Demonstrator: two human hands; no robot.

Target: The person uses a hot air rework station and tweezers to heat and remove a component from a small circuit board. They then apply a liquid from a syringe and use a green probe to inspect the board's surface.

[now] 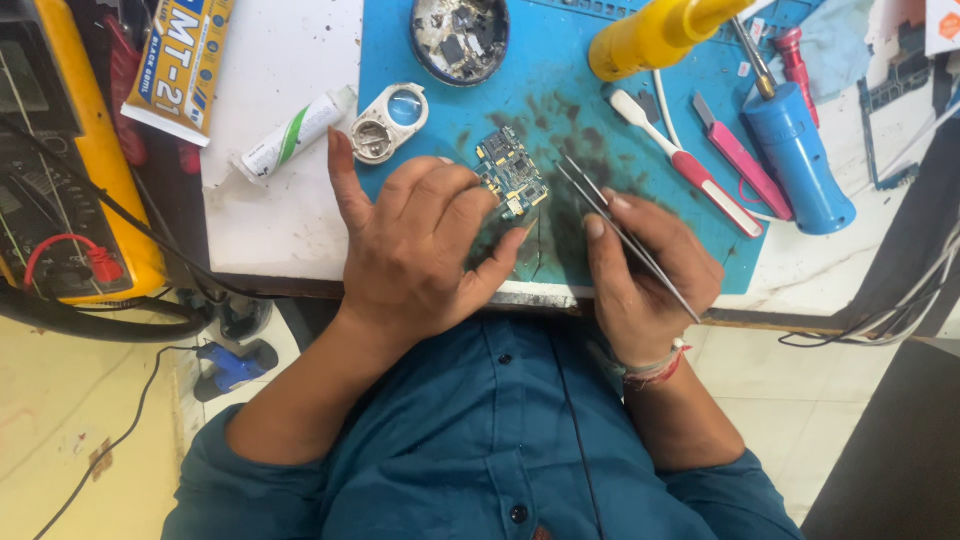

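My left hand rests on the blue work mat and grips a small blue circuit board between fingers and thumb, its upper part showing above my fingers. My right hand pinches a pair of thin metal tweezers, whose tips point up-left and end just right of the board. A dark smudge stains the mat under both hands.
A round dish of small electronic parts sits at the mat's top. A metal loupe and white tube lie to the left. A toothbrush, pink knife, blue tool and yellow holder lie right. A yellow multimeter stands far left.
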